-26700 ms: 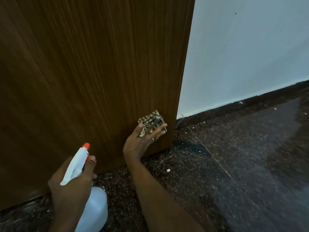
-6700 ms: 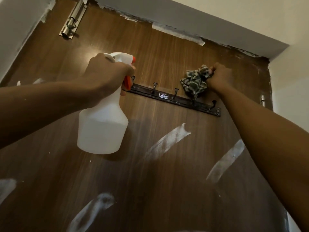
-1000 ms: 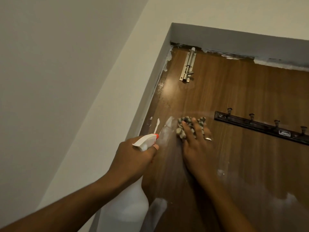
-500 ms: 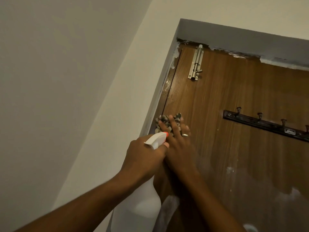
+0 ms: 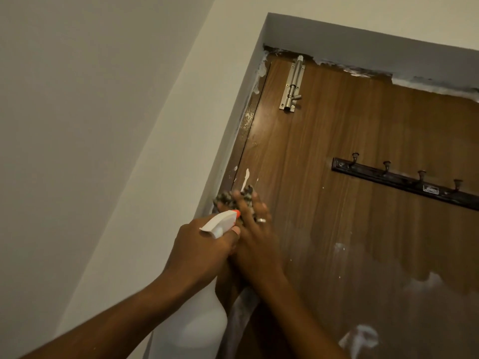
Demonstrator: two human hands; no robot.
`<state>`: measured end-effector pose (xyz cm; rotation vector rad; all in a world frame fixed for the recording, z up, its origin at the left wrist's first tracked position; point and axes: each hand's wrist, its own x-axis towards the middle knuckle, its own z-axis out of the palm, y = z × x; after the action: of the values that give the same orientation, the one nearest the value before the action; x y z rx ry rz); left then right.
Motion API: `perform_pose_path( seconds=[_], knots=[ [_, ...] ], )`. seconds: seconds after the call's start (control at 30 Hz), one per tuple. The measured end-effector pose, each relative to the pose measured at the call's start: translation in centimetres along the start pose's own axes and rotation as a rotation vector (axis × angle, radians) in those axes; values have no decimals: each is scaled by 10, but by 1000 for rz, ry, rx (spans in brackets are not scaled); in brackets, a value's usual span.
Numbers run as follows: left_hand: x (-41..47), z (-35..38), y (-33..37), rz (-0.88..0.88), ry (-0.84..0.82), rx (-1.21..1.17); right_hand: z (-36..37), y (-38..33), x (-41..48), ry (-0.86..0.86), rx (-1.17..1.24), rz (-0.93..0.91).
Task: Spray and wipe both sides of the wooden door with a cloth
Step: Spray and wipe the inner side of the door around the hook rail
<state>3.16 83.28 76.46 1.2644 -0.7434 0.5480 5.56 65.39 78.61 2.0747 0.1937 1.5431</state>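
The brown wooden door (image 5: 350, 130) fills the right of the view, seen from below, with white smears on its lower part. My right hand (image 5: 252, 237) presses a patterned dark-and-pale cloth (image 5: 229, 198) flat against the door's left edge, by the frame. My left hand (image 5: 201, 251) grips a white spray bottle (image 5: 199, 325) with an orange nozzle tip, held just left of and partly over my right hand. The bottle's body hangs below my left wrist.
A metal slide bolt (image 5: 293, 86) sits near the door's top left. A dark hook rail (image 5: 404, 183) with several hooks runs across the door on the right. Grey door frame (image 5: 233, 120) and pale wall (image 5: 90, 125) lie to the left.
My right hand has slid the cloth leftward to the door's left edge over the last second. My left hand stays close beside it, still holding the bottle.
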Motion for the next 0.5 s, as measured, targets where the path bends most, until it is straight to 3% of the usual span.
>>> perform_pose_path(
  seconds=[0.1, 0.23, 0.33, 0.43, 0.5],
  knots=[
    [-3, 1, -2, 29, -11, 40, -12, 29, -39, -91, -100, 129],
    [-1, 8, -4, 24, -30, 65, -31, 54, -5, 97, -80, 484],
    [-1, 18, 3, 25, -38, 46, -21, 35, 19, 69, -59, 380],
    [-5, 29, 6, 27, -49, 13, -12, 23, -21, -5, -36, 137],
    [-11, 35, 9, 20, -46, -23, -18, 33, -59, -18, -51, 100]
  ],
)
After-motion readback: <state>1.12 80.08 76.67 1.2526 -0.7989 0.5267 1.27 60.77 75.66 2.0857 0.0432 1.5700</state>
